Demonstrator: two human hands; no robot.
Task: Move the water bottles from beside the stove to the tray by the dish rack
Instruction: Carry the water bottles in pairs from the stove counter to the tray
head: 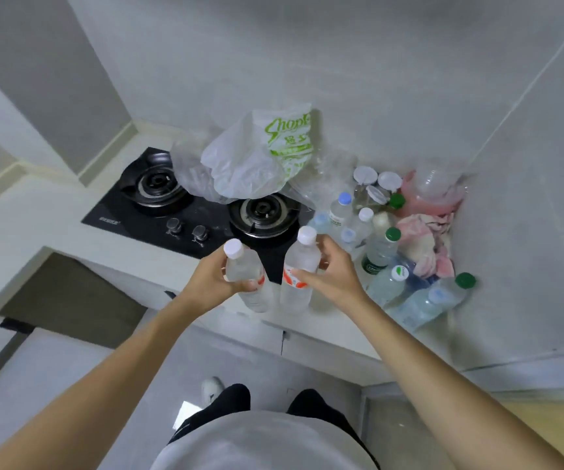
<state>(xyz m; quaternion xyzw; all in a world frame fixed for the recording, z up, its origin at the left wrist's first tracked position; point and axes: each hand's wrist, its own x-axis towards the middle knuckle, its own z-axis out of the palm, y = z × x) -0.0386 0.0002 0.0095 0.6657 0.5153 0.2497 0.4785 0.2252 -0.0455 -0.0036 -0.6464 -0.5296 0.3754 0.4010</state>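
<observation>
A: Each hand's fingers grip a white-capped bottle in front of the stove: left hand, right hand.

B: Swinging away could topple the crowded bottles right of the stove.

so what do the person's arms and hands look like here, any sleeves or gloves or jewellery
Both forearms are bare up to the frame edge, with no sleeves showing. The left hand and right hand wear no gloves, and no rings, watch or bracelets show on what is visible. Below them a light grey top and dark trousers are in view.
</observation>
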